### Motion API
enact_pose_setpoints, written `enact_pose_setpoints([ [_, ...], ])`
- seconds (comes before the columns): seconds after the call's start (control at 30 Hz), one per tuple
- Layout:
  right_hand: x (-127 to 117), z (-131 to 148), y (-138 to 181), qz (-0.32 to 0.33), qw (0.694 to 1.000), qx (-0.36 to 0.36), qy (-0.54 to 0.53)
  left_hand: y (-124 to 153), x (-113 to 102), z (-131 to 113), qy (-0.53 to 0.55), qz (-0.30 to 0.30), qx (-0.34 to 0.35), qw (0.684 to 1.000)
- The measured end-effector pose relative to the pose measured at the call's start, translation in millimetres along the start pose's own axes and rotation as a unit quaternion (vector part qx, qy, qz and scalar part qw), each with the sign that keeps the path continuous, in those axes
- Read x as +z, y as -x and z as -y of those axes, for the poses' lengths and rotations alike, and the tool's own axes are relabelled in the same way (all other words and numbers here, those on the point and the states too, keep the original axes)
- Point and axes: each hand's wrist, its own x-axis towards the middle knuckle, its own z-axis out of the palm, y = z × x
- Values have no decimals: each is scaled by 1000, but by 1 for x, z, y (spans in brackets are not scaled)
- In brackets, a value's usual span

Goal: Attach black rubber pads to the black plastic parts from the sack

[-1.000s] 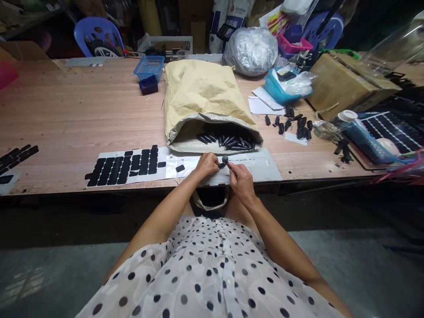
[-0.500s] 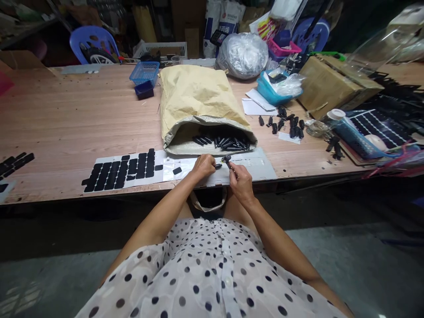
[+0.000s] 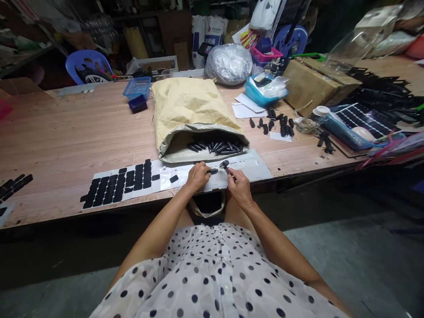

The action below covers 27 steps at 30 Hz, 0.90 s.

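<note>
My left hand (image 3: 198,176) is closed on a short black tube-like piece (image 3: 212,171), whose end points right, low over the pale board (image 3: 256,170). Just right of it, my right hand (image 3: 239,186) is wrapped round the handle of a small hammer (image 3: 224,164). The hammer's dark head is close to the end of the piece; whether they touch, I cannot tell. Beyond my hands a yellow paper sack (image 3: 195,101) lies with its mouth towards me, and several similar black pieces (image 3: 225,147) show inside it.
Black rounded stickers (image 3: 111,190) on a white sheet lie to the left, with a loose one (image 3: 174,179) nearer my left hand. Black parts (image 3: 285,126) are scattered at the right, before a cardboard box (image 3: 318,84) and a turquoise basket (image 3: 261,97). An open bag (image 3: 207,210) hangs below the table edge.
The whole view has shifted slightly. More of the black piece now sticks out of my left hand. The hammer stays in my right hand, its head still beside the piece.
</note>
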Motion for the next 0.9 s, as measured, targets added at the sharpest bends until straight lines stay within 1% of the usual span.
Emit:
enact_pose_setpoints([
  [0.23,3,2,-1,-9,1000,-10,0,4,8,3,3,-26,22,999],
  [0.43,7,5,-6,10,1000,-14,8,-3,6,4,11,-22,21,999],
  [0.6,13,5,-5,35,999,-25,17,-5,4,4,28,-22,3,999],
  [0.7,14,3,1,33,999,-30,26,-5,5,5,59,-27,-2,998],
  [0.8,10,4,1,35,998,-37,29,-6,9,6,82,-28,-20,996],
  [0.9,2,11,-5,28,998,-50,21,-7,13,3,93,-38,-42,994],
])
